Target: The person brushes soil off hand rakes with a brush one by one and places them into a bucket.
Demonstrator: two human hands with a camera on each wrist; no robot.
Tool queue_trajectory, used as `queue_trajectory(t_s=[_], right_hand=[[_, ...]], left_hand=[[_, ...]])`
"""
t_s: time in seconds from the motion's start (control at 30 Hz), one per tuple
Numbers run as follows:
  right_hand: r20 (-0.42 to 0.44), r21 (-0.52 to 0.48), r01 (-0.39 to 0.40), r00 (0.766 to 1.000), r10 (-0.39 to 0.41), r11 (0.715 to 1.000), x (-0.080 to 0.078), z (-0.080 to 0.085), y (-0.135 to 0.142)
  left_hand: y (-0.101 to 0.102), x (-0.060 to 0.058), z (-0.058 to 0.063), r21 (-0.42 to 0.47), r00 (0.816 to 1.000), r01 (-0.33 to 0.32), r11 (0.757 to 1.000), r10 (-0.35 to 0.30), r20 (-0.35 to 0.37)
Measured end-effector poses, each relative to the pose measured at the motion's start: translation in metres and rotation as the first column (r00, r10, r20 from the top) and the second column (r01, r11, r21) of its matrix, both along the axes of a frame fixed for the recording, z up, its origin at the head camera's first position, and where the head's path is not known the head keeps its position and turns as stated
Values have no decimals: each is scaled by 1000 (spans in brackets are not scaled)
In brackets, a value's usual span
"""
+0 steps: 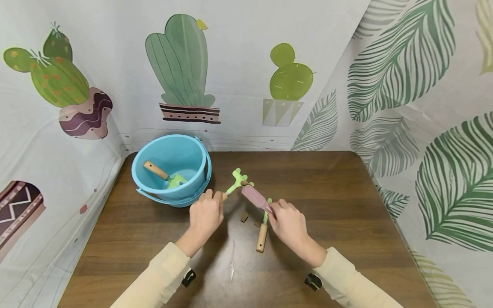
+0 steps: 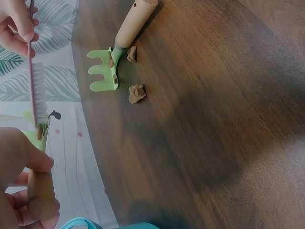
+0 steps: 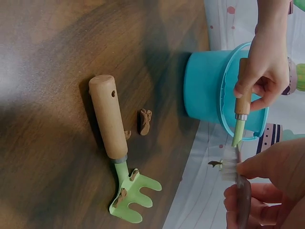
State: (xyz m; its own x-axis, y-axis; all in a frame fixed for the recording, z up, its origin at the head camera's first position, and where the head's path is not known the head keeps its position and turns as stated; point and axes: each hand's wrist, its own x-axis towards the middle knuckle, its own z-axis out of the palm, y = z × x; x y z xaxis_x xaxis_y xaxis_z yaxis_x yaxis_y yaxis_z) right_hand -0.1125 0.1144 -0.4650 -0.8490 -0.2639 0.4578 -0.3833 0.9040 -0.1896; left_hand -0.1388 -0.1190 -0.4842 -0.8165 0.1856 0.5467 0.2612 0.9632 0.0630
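Note:
My left hand (image 1: 206,210) grips the wooden handle of a green-headed hand rake (image 1: 234,185), raised above the table with brown clay-like bits on its head. My right hand (image 1: 289,223) holds a pink brush (image 1: 255,198), its pale bristles against or very near that rake's head; exact contact is hard to tell. Below the brush lies a second green hand rake (image 3: 108,119), wooden handle toward me. Brown bits cling to its tines, plain in the right wrist view. Brown lumps (image 2: 137,94) lie on the wood beside it.
A light-blue bucket (image 1: 169,194) stands at the table's back left, its handle lowered. Inside leans a green shovel (image 1: 155,170) with a wooden handle. The dark wooden table (image 1: 327,184) meets a patterned cloth backdrop (image 1: 242,77) along its back edge.

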Motion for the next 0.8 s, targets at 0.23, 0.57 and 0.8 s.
queue_trajectory(t_s=[0.23, 0.57, 0.8], right_hand=[[-56, -28, -25, 998, 23, 999, -3, 1, -5], [-40, -42, -17, 999, 16, 999, -9, 2, -14], [-30, -46, -8, 1000, 7, 999, -10, 1, -15]], left_hand=[[2, 3, 1, 3, 1000, 3, 1000, -4, 22], [8, 7, 3, 32, 999, 22, 999, -23, 40], [10, 7, 6, 40, 999, 30, 999, -31, 28]])
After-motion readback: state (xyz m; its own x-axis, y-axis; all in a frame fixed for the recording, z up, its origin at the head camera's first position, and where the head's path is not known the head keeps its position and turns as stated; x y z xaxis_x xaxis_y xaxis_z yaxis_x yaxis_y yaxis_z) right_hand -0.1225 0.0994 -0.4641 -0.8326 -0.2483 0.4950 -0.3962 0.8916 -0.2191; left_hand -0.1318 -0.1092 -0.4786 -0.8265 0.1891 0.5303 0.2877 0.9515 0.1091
